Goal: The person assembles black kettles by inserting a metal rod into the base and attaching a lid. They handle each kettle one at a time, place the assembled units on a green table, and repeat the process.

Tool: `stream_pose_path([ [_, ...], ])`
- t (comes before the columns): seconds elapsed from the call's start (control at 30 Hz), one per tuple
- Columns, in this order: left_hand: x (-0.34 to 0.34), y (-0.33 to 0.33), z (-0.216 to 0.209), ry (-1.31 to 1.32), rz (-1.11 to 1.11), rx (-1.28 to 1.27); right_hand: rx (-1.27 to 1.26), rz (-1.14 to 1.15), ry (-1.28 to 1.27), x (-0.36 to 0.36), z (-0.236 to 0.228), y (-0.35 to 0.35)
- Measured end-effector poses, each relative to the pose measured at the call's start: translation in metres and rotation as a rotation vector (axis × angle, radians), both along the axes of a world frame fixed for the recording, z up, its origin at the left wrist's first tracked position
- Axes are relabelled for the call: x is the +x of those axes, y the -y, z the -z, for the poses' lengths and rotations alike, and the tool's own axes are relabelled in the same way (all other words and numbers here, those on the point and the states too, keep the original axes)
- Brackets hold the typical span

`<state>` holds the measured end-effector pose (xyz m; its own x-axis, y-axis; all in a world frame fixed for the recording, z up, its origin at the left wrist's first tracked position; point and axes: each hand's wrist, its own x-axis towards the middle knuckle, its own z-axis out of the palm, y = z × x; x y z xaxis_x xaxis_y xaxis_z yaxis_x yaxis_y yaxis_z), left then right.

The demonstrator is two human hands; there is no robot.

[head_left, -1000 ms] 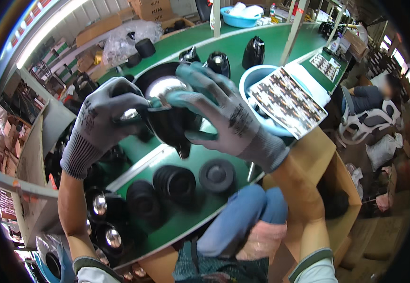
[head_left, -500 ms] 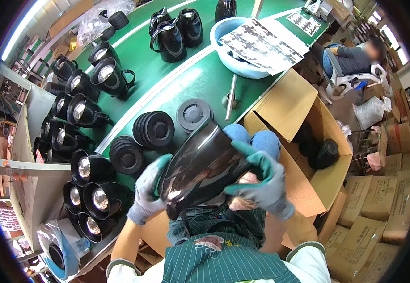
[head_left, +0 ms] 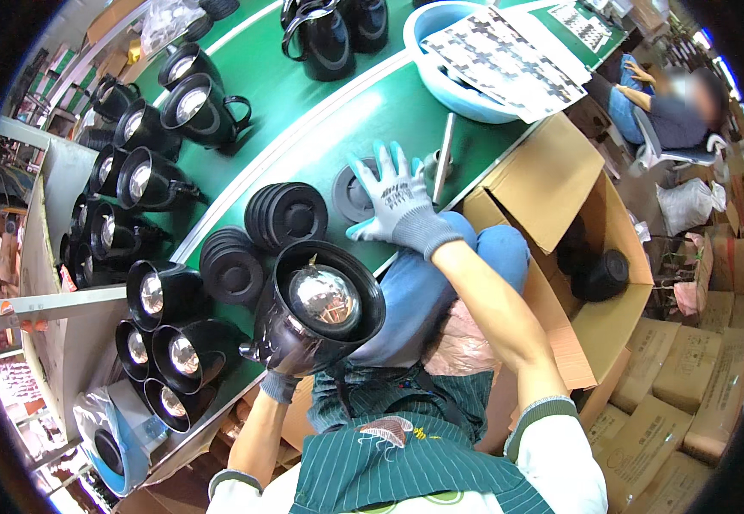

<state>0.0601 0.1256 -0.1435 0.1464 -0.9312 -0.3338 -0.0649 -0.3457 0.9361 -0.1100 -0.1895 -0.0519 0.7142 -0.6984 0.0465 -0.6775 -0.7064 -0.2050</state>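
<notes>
Where the left hand [head_left: 279, 387] rises under a black jug [head_left: 282, 338], it grasps the thing from below; cuff visible, fingers hidden by the jug. Jug tilted, mouth toward the viewer, silvery dome-shaped liner [head_left: 325, 295] showing inside. Right hand [head_left: 397, 206] ahead of the left and to its right: fingers splayed, clenched on nothing, reaching over a flat black disc [head_left: 349, 194]; contact cannot be told. Just left of the right hand, two stacks of ridged black discs [head_left: 295, 216] on the green table [head_left: 303, 154]. Near its right side, a metal rod [head_left: 445, 158]. Left of the left hand, a cluster of jugs [head_left: 209, 347] with silvery insides. Beyond the right hand, a pale blue basin [head_left: 472, 107], patterned sheet [head_left: 504, 60] across it. Farther right, an open-flapped cardboard box [head_left: 552, 167]; well apart, a seated person [head_left: 680, 116].
</notes>
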Motion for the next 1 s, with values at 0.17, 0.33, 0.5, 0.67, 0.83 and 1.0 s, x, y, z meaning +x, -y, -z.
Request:
stream_pose_path([
  [0.17,0.005,-0.02,0.022,-0.719,-0.491,0.403,0.015,-0.054,0.282,-0.013,-0.011,0.008],
  [0.33,-0.006,0.021,0.009,0.045,0.107,-0.091,0.868,-0.249,0.91,-0.065,-0.065,-0.052],
  [0.5,-0.002,0.049,-0.02,0.023,0.45,-0.294,0.858,-0.296,1.002,-0.089,-0.066,-0.09],
  [0.67,0.003,0.053,-0.048,-0.876,0.164,0.135,0.581,-0.379,0.942,-0.122,-0.086,-0.101],
  [0.83,0.015,0.072,-0.065,-0.995,0.281,0.252,0.437,-0.341,0.995,-0.143,-0.092,-0.119],
  [1.0,-0.001,0.076,-0.085,-0.582,0.382,0.118,0.319,-0.466,0.969,-0.152,-0.112,-0.129],
])
